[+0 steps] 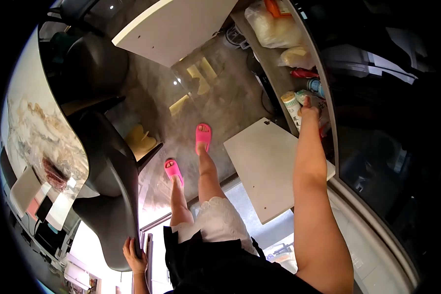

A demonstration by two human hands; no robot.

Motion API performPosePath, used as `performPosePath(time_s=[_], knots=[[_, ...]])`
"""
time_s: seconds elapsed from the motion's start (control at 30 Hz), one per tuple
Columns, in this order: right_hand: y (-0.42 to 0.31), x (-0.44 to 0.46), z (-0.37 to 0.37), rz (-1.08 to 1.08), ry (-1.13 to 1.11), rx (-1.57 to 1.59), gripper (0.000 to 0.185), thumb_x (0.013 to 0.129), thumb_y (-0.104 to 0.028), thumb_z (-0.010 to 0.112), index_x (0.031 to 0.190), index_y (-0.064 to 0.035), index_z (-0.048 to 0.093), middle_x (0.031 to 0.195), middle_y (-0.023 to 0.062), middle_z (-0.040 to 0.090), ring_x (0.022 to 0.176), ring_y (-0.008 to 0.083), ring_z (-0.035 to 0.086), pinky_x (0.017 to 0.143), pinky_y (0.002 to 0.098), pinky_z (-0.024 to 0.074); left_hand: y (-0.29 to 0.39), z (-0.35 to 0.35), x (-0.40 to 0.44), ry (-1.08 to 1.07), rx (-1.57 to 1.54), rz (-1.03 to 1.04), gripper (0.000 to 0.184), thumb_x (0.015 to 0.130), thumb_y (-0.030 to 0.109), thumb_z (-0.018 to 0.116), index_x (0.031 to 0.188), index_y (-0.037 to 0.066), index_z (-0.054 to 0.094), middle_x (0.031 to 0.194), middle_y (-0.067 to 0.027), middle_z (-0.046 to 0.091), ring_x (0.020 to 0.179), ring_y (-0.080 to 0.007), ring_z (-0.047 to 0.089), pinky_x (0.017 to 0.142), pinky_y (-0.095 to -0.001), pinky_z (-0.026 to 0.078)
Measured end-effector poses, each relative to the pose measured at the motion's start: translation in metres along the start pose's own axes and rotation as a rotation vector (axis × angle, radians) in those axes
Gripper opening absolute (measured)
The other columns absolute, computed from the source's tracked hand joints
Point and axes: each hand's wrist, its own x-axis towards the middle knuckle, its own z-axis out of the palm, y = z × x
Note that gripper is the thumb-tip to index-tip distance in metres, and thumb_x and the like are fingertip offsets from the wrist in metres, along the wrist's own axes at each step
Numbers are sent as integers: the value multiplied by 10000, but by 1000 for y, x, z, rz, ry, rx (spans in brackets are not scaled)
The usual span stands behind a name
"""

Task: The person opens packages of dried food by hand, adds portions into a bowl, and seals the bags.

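Note:
My left hand [135, 256] is at the lower left, its fingers curled on the edge of a dark grey chair [113, 161]. My right arm stretches into an open low cabinet. In there, my right hand [309, 111] is against a clear plastic package [321, 104], its thumb pointing up and most fingers hidden. Just left of that hand stands a white cylindrical pack [291, 108] with a green and yellow top. A blue-labelled container [315, 87] and a red packet [304, 73] lie beyond it.
Two white cabinet doors, one far [174, 29] and one near [264, 171], swing out over the grey floor [220, 103]. Large plastic bags [272, 29] fill the cabinet's far end. A marble-patterned table [39, 127] is at the left. Pink slippers [203, 137] are on my feet.

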Motion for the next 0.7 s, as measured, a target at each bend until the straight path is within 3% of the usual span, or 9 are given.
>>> performPosePath(time_s=[0.2, 0.27, 0.33, 0.4, 0.47, 0.53, 0.6, 0.63, 0.7], knots=[[-1, 63, 5, 407, -214, -130, 476, 932, -293, 389, 1340, -61, 308, 1273, 189, 460, 1090, 320, 524, 868, 422, 491, 15, -10, 4, 9, 35, -160, 552, 624, -22, 572, 1166, 73, 528, 1188, -168, 497, 1097, -367, 458, 941, -423, 367], [1, 76, 8, 555, -222, -197, 461, 927, -289, 402, 1322, -57, 350, 1265, 177, 475, 1106, 303, 517, 868, 409, 488, 8, -8, 4, 2, -2, -210, 596, 625, 56, 635, 1203, 94, 492, 1218, -150, 476, 1110, -355, 446, 933, -429, 367], [-9, 70, 7, 643, -215, -245, 447, 923, -284, 414, 1304, -52, 392, 1258, 164, 489, 1122, 286, 511, 868, 397, 485, 18, -19, 15, -61, -35, -211, 592, 690, 275, 694, 1216, 114, 477, 1245, -143, 441, 1134, -339, 423, 929, -442, 354], [-12, 51, -8, 633, -253, -346, 435, 918, -279, 427, 1287, -48, 434, 1250, 152, 504, 1138, 269, 504, 868, 384, 482, 19, -19, 24, 70, -153, -124, 558, 736, 329, 668, 1213, 110, 477, 1241, -150, 442, 1136, -335, 421, 926, -437, 353], [-3, -7, -32, 437, -376, -511, 434, 957, -283, 405, 1344, -95, 347, 1257, 129, 477, 997, 239, 555, 667, 323, 507, 24, -31, 43, 195, -194, -98, 517, 762, 306, 659, 1198, 94, 481, 1232, -161, 447, 1138, -334, 422, 921, -419, 358], [28, 105, -86, 517, -1107, -1076, 323, 927, -239, 476, 1198, -63, 483, 1034, 88, 585, 826, 173, 583, 623, 297, 494, 41, -43, 75, 426, -258, -139, 463, 759, 226, 672, 1146, 48, 490, 1215, -175, 457, 1132, -346, 423, 943, -408, 358], [43, -99, -111, 468, -1122, -1314, 230, 889, -209, 525, 1055, -51, 545, 852, 48, 605, 667, 132, 558, 558, 268, 465, 15, -60, 109, 670, -294, -141, 469, 757, 192, 675, 1136, 1, 473, 1188, -191, 463, 1114, -353, 425, 955, -413, 350], [54, -170, -142, 205, -1121, -1429, 235, 856, -190, 557, 1040, -44, 549, 803, 65, 612, 617, 137, 570, 528, 242, 448, -1, -74, 129, 779, -266, -157, 502, 750, 201, 684, 1141, -21, 459, 1179, -204, 462, 1116, -360, 416, 958, -415, 339], [59, -246, -178, 234, -1475, -1613, 246, 849, -148, 580, 1071, -50, 537, 814, 74, 609, 592, 144, 585, 510, 257, 479, -37, -103, 175, 906, -265, -293, 666, 716, 322, 720, 1185, -36, 410, 1185, -235, 444, 1103, -395, 403, 941, -433, 332]])
